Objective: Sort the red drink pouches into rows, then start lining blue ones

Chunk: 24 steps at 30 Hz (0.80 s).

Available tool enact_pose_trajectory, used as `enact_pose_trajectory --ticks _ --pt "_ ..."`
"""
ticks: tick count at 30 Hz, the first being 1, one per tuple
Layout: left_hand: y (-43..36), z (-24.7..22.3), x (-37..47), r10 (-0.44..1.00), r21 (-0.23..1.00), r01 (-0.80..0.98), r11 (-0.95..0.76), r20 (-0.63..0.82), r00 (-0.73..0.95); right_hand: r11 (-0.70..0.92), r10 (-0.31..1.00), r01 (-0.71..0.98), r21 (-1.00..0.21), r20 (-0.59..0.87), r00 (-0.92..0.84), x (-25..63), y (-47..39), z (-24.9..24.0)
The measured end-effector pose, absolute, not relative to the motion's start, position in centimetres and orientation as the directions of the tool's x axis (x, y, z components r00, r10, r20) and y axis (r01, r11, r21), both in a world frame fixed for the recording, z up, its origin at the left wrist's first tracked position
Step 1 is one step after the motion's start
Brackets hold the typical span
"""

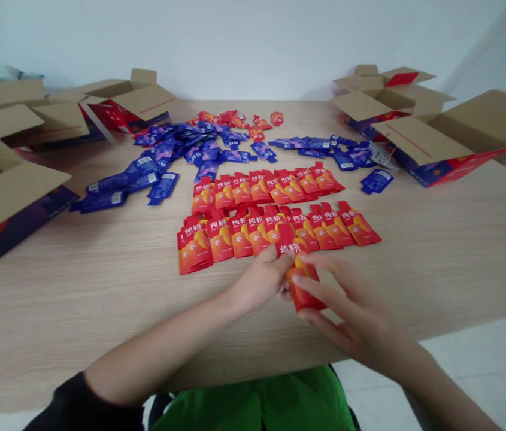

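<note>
My left hand (264, 277) is closed around a red-and-orange pouch (305, 288), which tilts above the table's near part. Whether more pouches lie behind it, I cannot tell. At its right side is my right hand (354, 305), fingers spread, with fingertips over the front and thumb near the bottom edge. Just beyond my hands lies a near row of overlapping red pouches (220, 238), partly covered by the held one. Behind that runs a second row of red pouches (260, 186), printed with yellow fruit and white characters.
Blue pouches (163, 149) lie heaped at the back left, more blue pouches (347, 154) at the back right. Loose red pouches (230, 118) sit behind them. Open cartons (10, 197) stand along the left, others (441, 137) on the right. A wall closes off the table's (122, 299) far side.
</note>
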<state>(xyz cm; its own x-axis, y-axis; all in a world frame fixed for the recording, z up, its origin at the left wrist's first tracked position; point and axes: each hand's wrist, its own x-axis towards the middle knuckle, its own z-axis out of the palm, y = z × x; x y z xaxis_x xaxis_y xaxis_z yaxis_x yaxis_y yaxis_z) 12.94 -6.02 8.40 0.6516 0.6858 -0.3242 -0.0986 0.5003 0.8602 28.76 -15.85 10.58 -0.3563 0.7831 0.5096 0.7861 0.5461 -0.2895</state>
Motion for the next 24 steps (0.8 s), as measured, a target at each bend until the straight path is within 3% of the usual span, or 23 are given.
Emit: enact_pose_trajectory --ticks 4,7,9,11,12,14,17,20,24 --pt "-5.8 9.3 13.9 0.671 0.799 -0.153 0.582 -0.366 0.645 0.591 0.739 0.782 -0.2 0.523 -0.424 28.9 -15.7 9.8" --pt "-5.4 9.1 13.8 0.604 0.838 -0.047 0.543 -0.352 0.715 0.626 0.681 0.76 -0.176 0.599 -0.422 30.0 -14.9 9.2" --pt "-4.8 8.6 13.3 0.632 0.939 0.085 0.334 -0.29 0.719 0.61 0.666 0.774 -0.169 0.64 -0.384 31.0 -14.1 8.8" --pt "-4.1 8.0 12.8 0.743 0.967 0.237 -0.088 -0.095 0.663 0.575 0.643 0.801 -0.164 0.696 -0.32 32.0 -12.9 8.3" --pt "-3.7 7.6 12.6 0.776 0.892 0.326 -0.314 0.043 0.63 0.569 0.618 0.807 -0.159 0.73 -0.292 32.5 -12.1 7.9" --pt "-2.9 6.8 12.3 0.742 0.609 0.499 -0.616 0.237 0.627 0.578 0.56 0.803 -0.146 0.786 -0.26 33.4 -10.3 6.6" --pt "-2.0 5.3 12.4 0.688 0.269 0.635 -0.725 0.232 0.688 0.571 0.56 0.81 -0.137 0.787 -0.261 34.2 -7.9 3.9" --pt "-1.8 4.0 12.5 0.666 0.14 0.652 -0.745 0.19 0.721 0.55 0.629 0.822 -0.146 0.72 -0.293 34.5 -6.5 1.5" --pt "-2.0 3.2 12.5 0.661 0.113 0.654 -0.748 0.212 0.72 0.527 0.713 0.84 -0.129 0.605 -0.354 34.0 -6.4 0.1"
